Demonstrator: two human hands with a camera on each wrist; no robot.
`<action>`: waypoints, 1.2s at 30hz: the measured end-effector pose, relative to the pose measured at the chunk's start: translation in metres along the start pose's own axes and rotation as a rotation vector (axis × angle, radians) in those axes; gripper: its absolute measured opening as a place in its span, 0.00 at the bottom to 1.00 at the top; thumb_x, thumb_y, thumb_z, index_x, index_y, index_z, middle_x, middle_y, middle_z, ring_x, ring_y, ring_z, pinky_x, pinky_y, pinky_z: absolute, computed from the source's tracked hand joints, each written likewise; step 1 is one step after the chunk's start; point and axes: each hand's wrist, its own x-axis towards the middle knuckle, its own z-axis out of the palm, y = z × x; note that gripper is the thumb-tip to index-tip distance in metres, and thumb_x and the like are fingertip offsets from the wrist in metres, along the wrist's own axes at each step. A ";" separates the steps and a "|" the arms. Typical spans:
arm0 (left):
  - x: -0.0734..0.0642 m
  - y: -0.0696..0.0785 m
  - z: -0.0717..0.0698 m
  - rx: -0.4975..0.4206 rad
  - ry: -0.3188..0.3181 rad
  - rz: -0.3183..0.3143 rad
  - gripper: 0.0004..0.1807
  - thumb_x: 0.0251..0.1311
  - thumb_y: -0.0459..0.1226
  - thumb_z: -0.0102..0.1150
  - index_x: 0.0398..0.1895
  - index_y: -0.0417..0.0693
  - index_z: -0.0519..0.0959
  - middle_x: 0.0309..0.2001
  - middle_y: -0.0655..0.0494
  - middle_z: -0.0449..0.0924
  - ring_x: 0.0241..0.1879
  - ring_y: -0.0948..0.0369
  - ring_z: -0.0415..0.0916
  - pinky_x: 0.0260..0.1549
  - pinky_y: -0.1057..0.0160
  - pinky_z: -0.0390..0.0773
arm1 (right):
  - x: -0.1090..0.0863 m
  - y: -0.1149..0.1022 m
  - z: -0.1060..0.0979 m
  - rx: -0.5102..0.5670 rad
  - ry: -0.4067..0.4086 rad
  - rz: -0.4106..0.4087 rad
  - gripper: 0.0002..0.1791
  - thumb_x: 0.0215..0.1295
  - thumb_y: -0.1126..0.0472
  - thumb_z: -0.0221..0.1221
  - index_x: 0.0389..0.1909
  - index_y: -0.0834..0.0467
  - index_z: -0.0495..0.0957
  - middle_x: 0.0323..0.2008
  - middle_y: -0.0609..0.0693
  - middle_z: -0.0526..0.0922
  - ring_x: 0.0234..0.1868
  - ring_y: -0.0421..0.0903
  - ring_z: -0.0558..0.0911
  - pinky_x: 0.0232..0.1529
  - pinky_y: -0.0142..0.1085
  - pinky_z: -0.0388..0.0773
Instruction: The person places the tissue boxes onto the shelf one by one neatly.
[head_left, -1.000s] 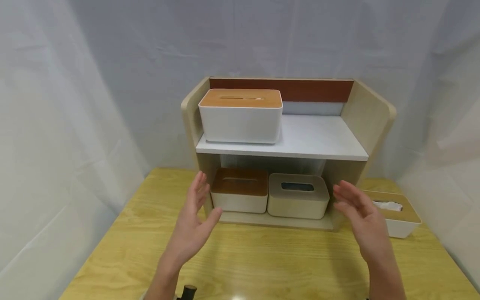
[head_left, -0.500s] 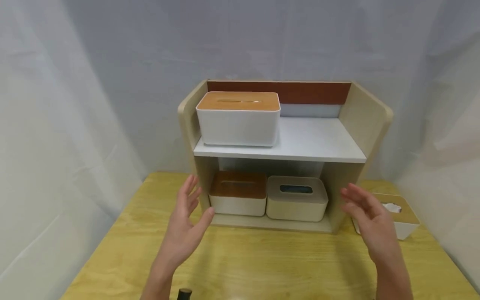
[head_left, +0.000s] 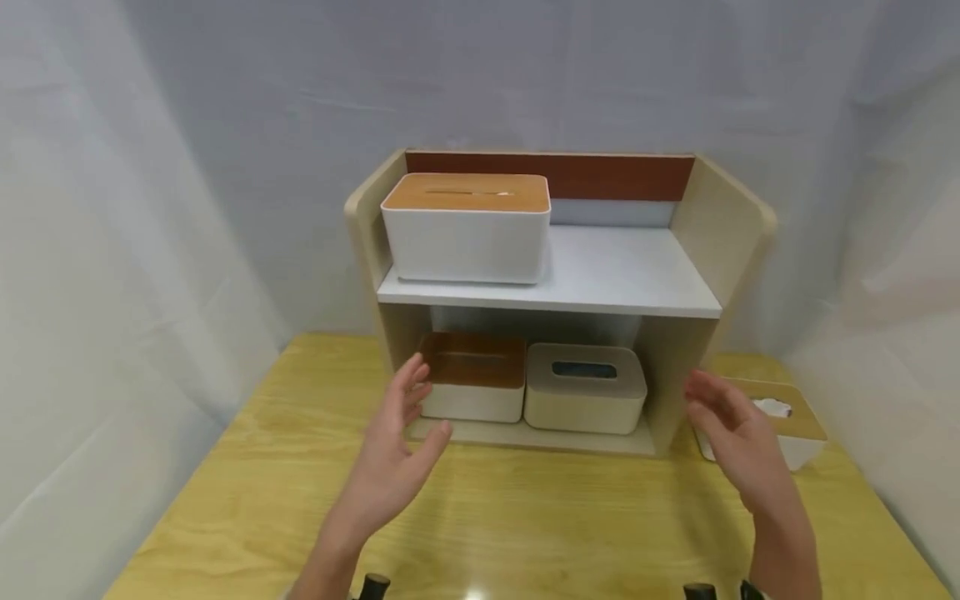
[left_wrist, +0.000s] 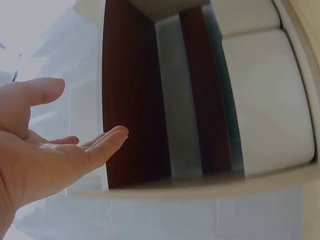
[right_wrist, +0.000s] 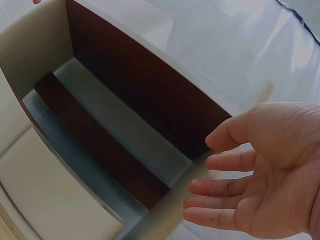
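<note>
Both hands are raised over the table in front of a two-tier shelf (head_left: 626, 271), palms turned toward each other and holding nothing. My left hand (head_left: 397, 458) overlaps the lower left tissue box (head_left: 476, 403) in the head view, its fingers spread and thumb out. On the other side, my right hand (head_left: 738, 442) has its fingers slightly bent and partly covers a tissue box (head_left: 802, 410) standing right of the shelf. A beige tissue box (head_left: 585, 408) sits in the lower tier. Up on the white board stands a large white tissue box (head_left: 467, 246) with a wooden lid, at the left.
The shelf's right side panel (head_left: 723, 237) rises close behind the right hand. The wooden table (head_left: 525, 517) spreads in front of the shelf, with white sheeting (head_left: 187, 167) behind and at both sides. Dark stubs (head_left: 373, 586) show at the bottom edge, near the wrists.
The left hand shifts left, then back right toward the lower left box. The right hand moves slightly right, away from the shelf's panel. The boxes stay in place; the head view shifts slightly.
</note>
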 end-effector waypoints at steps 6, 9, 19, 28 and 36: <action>-0.003 0.011 0.034 0.028 -0.114 0.024 0.42 0.65 0.31 0.60 0.78 0.51 0.51 0.73 0.52 0.59 0.69 0.51 0.63 0.66 0.49 0.65 | 0.004 0.020 -0.012 -0.052 -0.054 0.070 0.28 0.79 0.53 0.46 0.72 0.64 0.63 0.62 0.58 0.74 0.50 0.19 0.70 0.45 0.18 0.70; -0.004 0.019 0.057 0.054 -0.207 0.061 0.41 0.65 0.32 0.59 0.78 0.52 0.52 0.72 0.54 0.60 0.67 0.54 0.64 0.65 0.50 0.67 | 0.003 0.032 -0.021 -0.038 -0.050 0.099 0.29 0.79 0.53 0.46 0.72 0.65 0.62 0.56 0.41 0.77 0.48 0.18 0.71 0.44 0.19 0.73; -0.002 0.035 0.140 0.104 -0.553 0.185 0.37 0.70 0.40 0.53 0.78 0.54 0.49 0.71 0.53 0.60 0.67 0.61 0.65 0.60 0.61 0.72 | -0.004 0.066 -0.054 0.108 0.038 0.173 0.27 0.78 0.54 0.49 0.70 0.65 0.63 0.45 0.23 0.74 0.45 0.20 0.75 0.42 0.20 0.77; 0.017 0.044 0.198 0.065 -0.702 0.143 0.39 0.69 0.40 0.53 0.79 0.52 0.48 0.75 0.56 0.55 0.66 0.65 0.65 0.57 0.69 0.71 | -0.016 0.096 -0.078 0.416 0.304 0.372 0.09 0.73 0.60 0.55 0.51 0.47 0.75 0.36 0.28 0.80 0.37 0.25 0.80 0.34 0.21 0.79; 0.038 0.038 0.258 0.050 -0.770 -0.002 0.46 0.65 0.40 0.57 0.80 0.49 0.43 0.77 0.54 0.48 0.71 0.63 0.58 0.64 0.68 0.65 | -0.013 0.116 -0.089 0.295 0.447 0.614 0.32 0.74 0.56 0.51 0.76 0.58 0.58 0.59 0.47 0.73 0.57 0.35 0.71 0.35 0.15 0.73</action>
